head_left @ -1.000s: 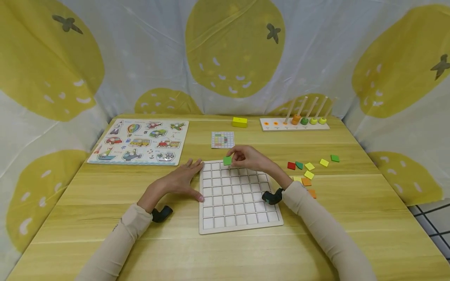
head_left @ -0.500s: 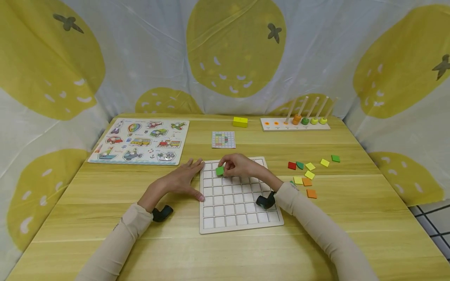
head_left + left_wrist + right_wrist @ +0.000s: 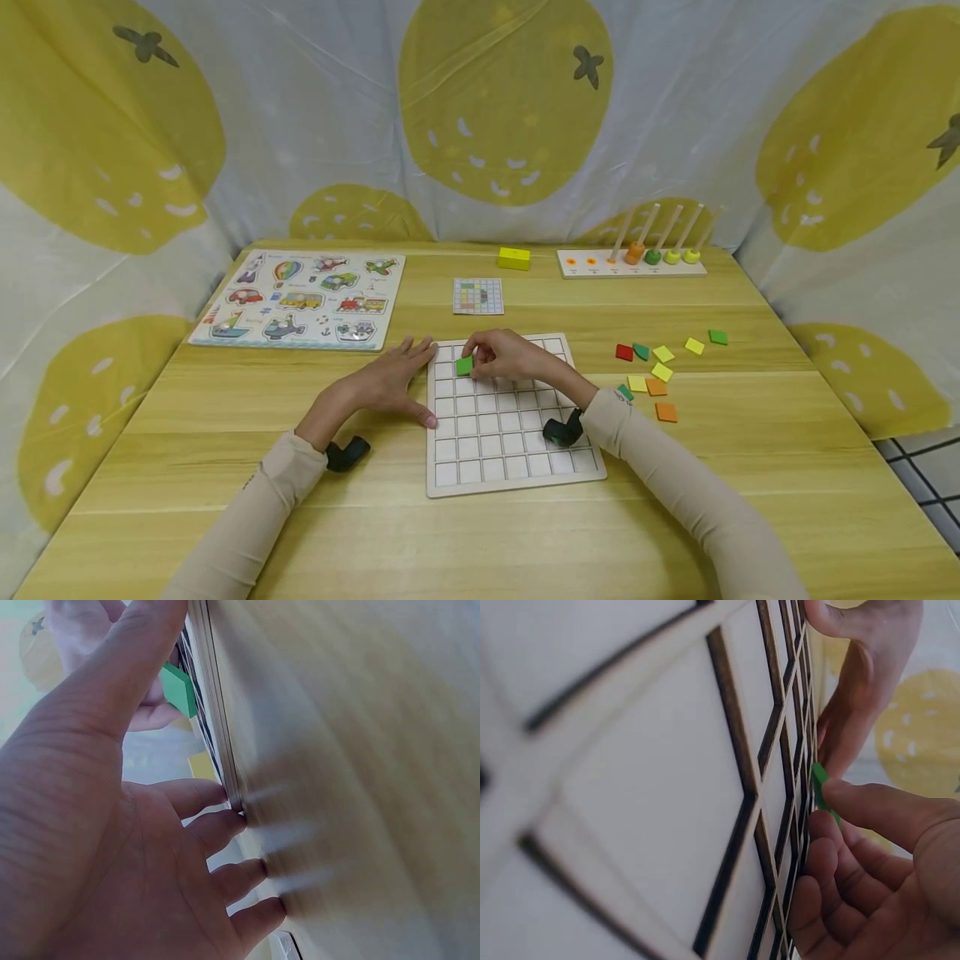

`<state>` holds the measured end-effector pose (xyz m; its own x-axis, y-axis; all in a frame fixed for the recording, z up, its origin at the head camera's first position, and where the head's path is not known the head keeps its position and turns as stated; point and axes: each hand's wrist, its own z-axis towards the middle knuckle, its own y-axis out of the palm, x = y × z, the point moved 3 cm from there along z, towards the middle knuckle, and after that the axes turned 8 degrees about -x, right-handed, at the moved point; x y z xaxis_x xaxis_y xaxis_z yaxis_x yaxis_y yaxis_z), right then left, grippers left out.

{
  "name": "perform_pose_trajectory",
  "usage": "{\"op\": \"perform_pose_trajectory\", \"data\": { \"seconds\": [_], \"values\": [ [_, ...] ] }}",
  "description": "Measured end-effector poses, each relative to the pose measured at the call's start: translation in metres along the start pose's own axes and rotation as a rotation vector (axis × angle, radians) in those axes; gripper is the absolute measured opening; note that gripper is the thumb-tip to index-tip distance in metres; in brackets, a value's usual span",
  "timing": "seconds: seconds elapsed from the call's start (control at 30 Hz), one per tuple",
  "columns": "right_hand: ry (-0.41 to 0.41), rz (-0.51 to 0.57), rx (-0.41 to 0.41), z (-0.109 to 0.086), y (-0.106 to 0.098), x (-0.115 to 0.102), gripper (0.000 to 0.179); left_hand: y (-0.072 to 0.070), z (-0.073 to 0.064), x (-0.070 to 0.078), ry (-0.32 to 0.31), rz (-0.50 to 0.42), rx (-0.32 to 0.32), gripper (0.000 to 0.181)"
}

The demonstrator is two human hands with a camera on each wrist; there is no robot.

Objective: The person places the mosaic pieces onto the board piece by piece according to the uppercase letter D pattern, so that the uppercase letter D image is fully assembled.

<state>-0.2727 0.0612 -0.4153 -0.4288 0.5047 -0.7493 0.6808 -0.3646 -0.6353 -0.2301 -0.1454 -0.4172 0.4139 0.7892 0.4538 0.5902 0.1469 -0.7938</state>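
A white grid board (image 3: 480, 450) with a pale wooden frame lies on the table between my hands. My right hand (image 3: 510, 354) pinches a green square tile (image 3: 464, 366) between thumb and fingers, close over the board's upper left cells. In the right wrist view the same green tile (image 3: 821, 786) stands tilted at the grid, its edge right at the ridges. My left hand (image 3: 386, 383) rests spread along the board's left edge, thumb and fingertips at the frame. From the left wrist, the fingers (image 3: 217, 832) are extended, their tips down at the tabletop and the board's side.
Several loose tiles, yellow, orange, red and green, lie right of the board, such as an orange tile (image 3: 666, 412). Behind it are a pattern card (image 3: 478, 297), a yellow box (image 3: 513, 258) and a peg stacker (image 3: 632, 263). A vehicle puzzle (image 3: 300, 300) lies back left.
My right hand has moved left and nearer with the green tile, from the board's far edge to its upper left cells. My left hand has stayed in place.
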Motion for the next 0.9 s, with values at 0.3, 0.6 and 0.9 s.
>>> {"op": "perform_pose_trajectory", "data": {
  "seconds": [0.3,0.6,0.9],
  "values": [
    [0.020,-0.049,0.009,0.0012,-0.0001,-0.0041,0.024,-0.0014,-0.0003,0.0006,0.003,0.005,0.007,0.120],
    [0.023,-0.102,0.003,0.0020,0.0018,-0.0058,0.024,-0.0007,-0.0005,0.0004,0.006,0.006,0.014,0.120],
    [0.000,-0.102,0.004,0.0005,0.0019,-0.0049,0.026,-0.0003,-0.0007,0.0009,0.008,-0.001,0.016,0.120]
  ]
}}
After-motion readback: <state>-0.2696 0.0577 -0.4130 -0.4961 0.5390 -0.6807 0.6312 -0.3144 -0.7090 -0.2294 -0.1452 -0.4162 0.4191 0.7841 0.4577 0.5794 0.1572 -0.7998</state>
